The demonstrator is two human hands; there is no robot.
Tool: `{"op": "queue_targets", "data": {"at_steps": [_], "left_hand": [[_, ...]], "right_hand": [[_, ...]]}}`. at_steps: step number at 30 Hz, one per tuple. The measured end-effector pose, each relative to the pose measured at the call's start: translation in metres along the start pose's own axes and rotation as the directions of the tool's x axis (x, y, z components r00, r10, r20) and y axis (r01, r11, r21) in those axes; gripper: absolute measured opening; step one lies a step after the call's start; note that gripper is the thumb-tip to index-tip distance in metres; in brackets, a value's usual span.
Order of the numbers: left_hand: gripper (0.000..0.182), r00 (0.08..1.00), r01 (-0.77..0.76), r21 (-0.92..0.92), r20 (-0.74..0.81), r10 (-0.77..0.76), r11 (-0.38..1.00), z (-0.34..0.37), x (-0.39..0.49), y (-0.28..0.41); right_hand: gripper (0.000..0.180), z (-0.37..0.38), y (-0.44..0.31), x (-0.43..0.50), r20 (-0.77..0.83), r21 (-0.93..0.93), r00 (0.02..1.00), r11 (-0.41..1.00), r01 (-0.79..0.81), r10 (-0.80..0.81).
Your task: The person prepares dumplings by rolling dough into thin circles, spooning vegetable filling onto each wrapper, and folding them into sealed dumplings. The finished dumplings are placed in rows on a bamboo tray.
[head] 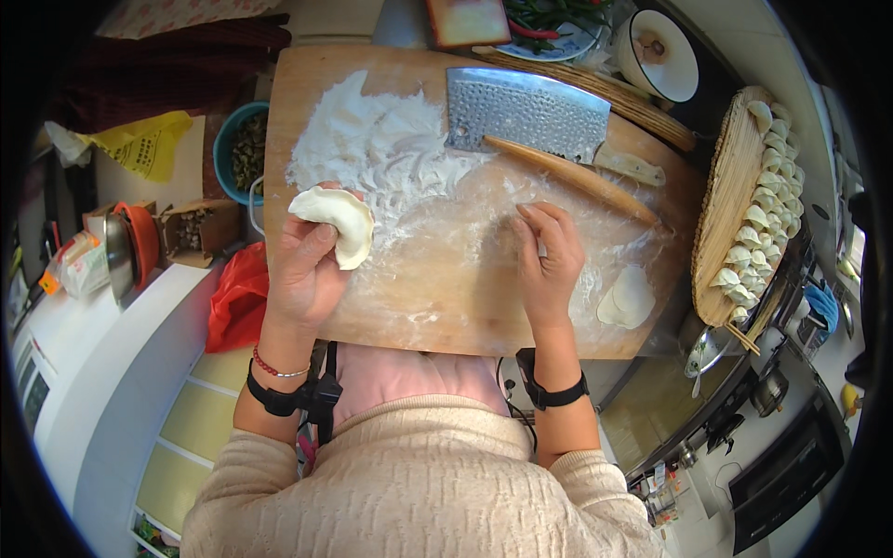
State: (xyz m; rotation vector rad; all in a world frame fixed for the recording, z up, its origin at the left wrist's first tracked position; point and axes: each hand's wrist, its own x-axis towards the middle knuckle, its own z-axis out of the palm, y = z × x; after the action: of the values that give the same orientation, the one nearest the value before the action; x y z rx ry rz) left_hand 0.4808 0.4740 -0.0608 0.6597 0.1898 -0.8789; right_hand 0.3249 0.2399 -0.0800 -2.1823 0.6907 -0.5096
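A folded, half-moon dumpling [342, 222] is held in my left hand [307, 268], over the left part of the floured wooden board [398, 307]. My right hand [551, 258] is above the board's middle with its fingers curled and thumb near the fingertips; I see nothing in it, though the inside of the hand is partly hidden. Beyond it a wooden rolling pin [572, 178] lies slanted, one end over a cleaver with a hammered blade [527, 108]. Loose white flour [377, 132] is heaped at the upper left. Thin round dough wrappers [628, 296] overlap at the lower right.
Rows of dumplings [760, 209] stand on a woven tray [718, 188] at the right. Behind the board are a plate of green and red peppers [551, 38] and a white bowl [659, 56]. A teal basin [227, 150] and a red plastic bag [241, 300] sit at the left.
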Motion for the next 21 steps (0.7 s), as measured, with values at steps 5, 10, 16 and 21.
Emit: {"op": "queue_targets", "data": {"at_steps": [5, 10, 16, 21], "left_hand": [[0.048, 0.998, -0.042, -0.028, -0.055, 0.040, 0.999, -0.004, -0.008, 0.008], [0.047, 0.999, -0.036, -0.048, 0.036, 0.038, 0.998, 0.001, -0.008, 0.014], [0.044, 0.994, 0.100, 0.158, 0.038, -0.107, 0.982, 0.045, -0.008, 0.011], [0.043, 0.976, 0.163, 0.262, 0.099, -0.194, 0.951, 0.083, -0.014, 0.012]], "right_hand": [[0.016, 0.025, -0.009, 0.015, 0.017, 0.096, 1.000, 0.995, -0.016, 0.015], [0.013, 0.030, -0.020, 0.015, 0.044, 0.131, 0.996, 0.988, -0.077, 0.072], [0.018, 0.001, -0.076, 0.019, 0.356, 0.515, 0.853, 0.681, -0.520, 0.382], [0.021, -0.021, -0.129, 0.036, 0.290, 0.529, 0.953, 0.816, -0.235, 0.086]]}}
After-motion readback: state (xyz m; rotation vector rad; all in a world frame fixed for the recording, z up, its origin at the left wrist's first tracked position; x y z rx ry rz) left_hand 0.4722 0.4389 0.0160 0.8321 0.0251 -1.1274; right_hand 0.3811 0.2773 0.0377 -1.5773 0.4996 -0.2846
